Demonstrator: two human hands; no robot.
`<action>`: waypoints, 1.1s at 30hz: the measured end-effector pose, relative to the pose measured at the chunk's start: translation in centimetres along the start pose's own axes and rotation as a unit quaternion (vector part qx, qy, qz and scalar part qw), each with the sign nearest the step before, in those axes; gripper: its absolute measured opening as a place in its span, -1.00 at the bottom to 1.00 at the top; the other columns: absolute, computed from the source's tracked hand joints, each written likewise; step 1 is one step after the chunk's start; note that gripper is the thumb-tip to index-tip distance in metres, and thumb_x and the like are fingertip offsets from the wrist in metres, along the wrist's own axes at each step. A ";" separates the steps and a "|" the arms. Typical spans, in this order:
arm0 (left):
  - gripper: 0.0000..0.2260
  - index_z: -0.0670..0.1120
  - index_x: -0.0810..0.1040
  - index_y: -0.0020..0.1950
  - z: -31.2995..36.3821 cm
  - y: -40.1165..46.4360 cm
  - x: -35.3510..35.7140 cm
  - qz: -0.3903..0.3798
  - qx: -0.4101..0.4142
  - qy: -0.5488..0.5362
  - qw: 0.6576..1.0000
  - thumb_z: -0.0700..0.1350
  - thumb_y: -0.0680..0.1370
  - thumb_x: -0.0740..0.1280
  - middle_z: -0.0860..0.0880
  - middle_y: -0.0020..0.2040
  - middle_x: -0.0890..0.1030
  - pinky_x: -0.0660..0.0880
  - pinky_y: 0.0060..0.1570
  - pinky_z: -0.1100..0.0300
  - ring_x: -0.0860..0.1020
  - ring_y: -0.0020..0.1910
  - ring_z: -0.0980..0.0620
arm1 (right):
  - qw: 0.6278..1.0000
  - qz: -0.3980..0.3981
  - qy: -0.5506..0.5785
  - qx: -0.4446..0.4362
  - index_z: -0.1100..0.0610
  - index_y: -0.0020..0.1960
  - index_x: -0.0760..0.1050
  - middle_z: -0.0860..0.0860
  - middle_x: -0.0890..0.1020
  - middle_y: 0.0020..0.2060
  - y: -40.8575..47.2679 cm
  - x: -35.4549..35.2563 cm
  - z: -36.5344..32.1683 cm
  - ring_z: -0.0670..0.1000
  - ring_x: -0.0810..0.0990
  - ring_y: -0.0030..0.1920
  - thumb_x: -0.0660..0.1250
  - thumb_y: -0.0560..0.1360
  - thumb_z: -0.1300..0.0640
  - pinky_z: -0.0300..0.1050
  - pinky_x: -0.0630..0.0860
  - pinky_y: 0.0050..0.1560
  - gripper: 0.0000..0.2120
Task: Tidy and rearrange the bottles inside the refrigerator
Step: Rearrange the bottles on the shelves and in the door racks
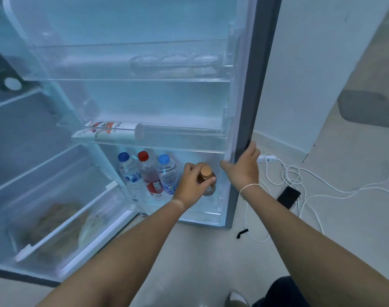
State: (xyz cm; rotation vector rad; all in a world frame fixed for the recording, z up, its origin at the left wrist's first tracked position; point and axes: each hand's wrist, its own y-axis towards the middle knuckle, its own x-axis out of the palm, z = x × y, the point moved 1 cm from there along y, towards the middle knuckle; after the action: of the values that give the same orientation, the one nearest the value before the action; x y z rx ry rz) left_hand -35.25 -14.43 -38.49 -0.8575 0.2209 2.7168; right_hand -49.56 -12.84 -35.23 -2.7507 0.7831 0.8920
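Note:
The refrigerator door stands open, and its bottom door shelf [202, 214] holds a row of bottles. From left to right stand a clear bottle with a blue cap [128, 168], a bottle of red drink with a red cap [149, 173] and another blue-capped bottle [168, 172]. My left hand [192, 181] grips a small bottle with a gold cap [208, 180] just right of them, in that shelf. My right hand [244, 166] rests with straight fingers on the door's outer edge [251, 103].
A white tube [109, 129] lies on the middle door shelf. The crisper drawer [63, 220] in the fridge body holds bagged food. On the floor at right lie white cables [304, 185], a power strip [267, 158] and a dark phone [288, 197].

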 end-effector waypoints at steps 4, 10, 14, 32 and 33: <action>-0.73 -0.09 0.48 0.17 -1.5 1.8 2.1 -0.037 -0.019 0.079 0.996 -0.12 0.49 0.38 -0.04 -0.01 0.33 0.42 0.11 0.17 0.49 -0.03 -0.09 | 1.000 0.004 0.002 -0.002 0.19 0.52 -0.08 0.16 0.21 0.39 0.3 0.3 0.5 0.25 0.46 0.22 0.43 0.38 0.09 0.01 0.48 0.08 -0.08; -0.76 -0.14 0.45 0.17 -3.3 3.6 3.5 -0.070 -0.038 0.191 0.978 -0.22 0.51 0.31 -0.16 0.12 0.42 0.43 0.07 0.07 0.51 0.05 -0.18 | 1.000 0.011 -0.007 -0.012 0.21 0.52 -0.07 0.15 0.21 0.37 0.7 0.4 1.0 0.23 0.45 0.22 0.43 0.39 0.08 -0.06 0.45 0.05 -0.09; -0.74 -0.12 0.45 0.18 -4.1 4.3 3.7 -0.089 -0.033 0.220 0.971 -0.23 0.50 0.30 -0.14 0.13 0.44 0.47 0.09 0.03 0.51 0.07 -0.17 | 1.000 0.013 -0.007 -0.013 0.20 0.52 -0.07 0.14 0.22 0.37 0.8 0.5 1.1 0.22 0.45 0.21 0.43 0.39 0.07 -0.12 0.41 0.00 -0.09; -0.67 -0.06 0.37 0.37 -3.6 3.6 2.5 -0.122 0.001 0.292 0.949 -0.09 0.60 0.19 -0.16 0.25 0.46 0.46 0.13 0.01 0.46 0.24 -0.17 | 0.997 -0.015 0.068 -0.023 0.09 0.48 0.07 0.07 0.22 0.41 0.4 -1.3 1.5 0.08 0.34 0.37 0.53 0.31 -0.04 -0.11 0.36 0.28 -0.07; -0.63 -0.05 0.34 0.40 -3.4 3.5 2.2 -0.123 0.003 0.296 0.947 -0.10 0.59 0.20 -0.15 0.29 0.44 0.45 0.16 0.01 0.44 0.28 -0.16 | 0.996 -0.019 0.085 -0.027 0.10 0.48 0.10 0.06 0.23 0.41 0.7 -1.6 1.5 0.07 0.32 0.39 0.53 0.30 -0.04 -0.14 0.33 0.30 -0.09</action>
State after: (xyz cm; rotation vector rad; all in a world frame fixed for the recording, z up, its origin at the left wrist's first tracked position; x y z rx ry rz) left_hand -36.21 -18.02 -42.30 -1.5673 0.2231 2.1642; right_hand -51.78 -12.25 -35.54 -2.9085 0.7419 0.6879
